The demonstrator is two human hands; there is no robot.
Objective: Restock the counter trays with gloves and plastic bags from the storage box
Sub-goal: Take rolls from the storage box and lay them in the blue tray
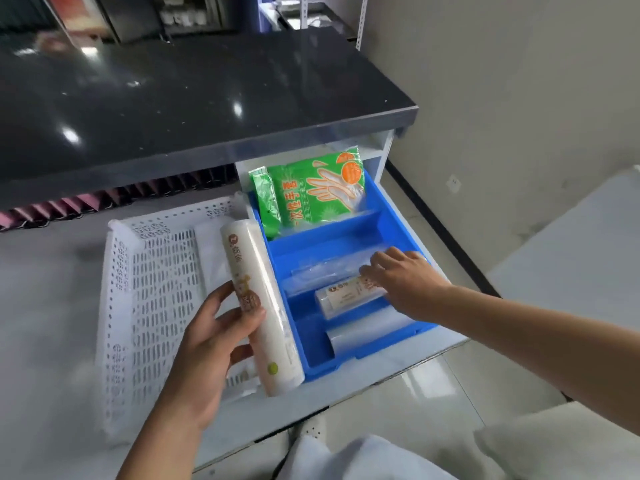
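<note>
My left hand (211,344) grips a long white roll of plastic bags (259,299), held above the gap between a white perforated basket (145,306) and a blue divided tray (346,233). My right hand (401,278) reaches into the blue tray, its fingers curled over a shorter white roll (343,297) in the middle compartment. A clear roll (325,271) lies just behind that one, and another clear roll (363,329) lies in the front compartment. Green packs of disposable gloves (311,192) stand in the tray's back compartment.
A dark glossy countertop (173,98) overhangs the back of the white shelf (52,289) that bears the basket and tray. The shelf's front edge runs diagonally at lower right, with tiled floor (433,393) beyond it. A white surface (571,254) sits at far right.
</note>
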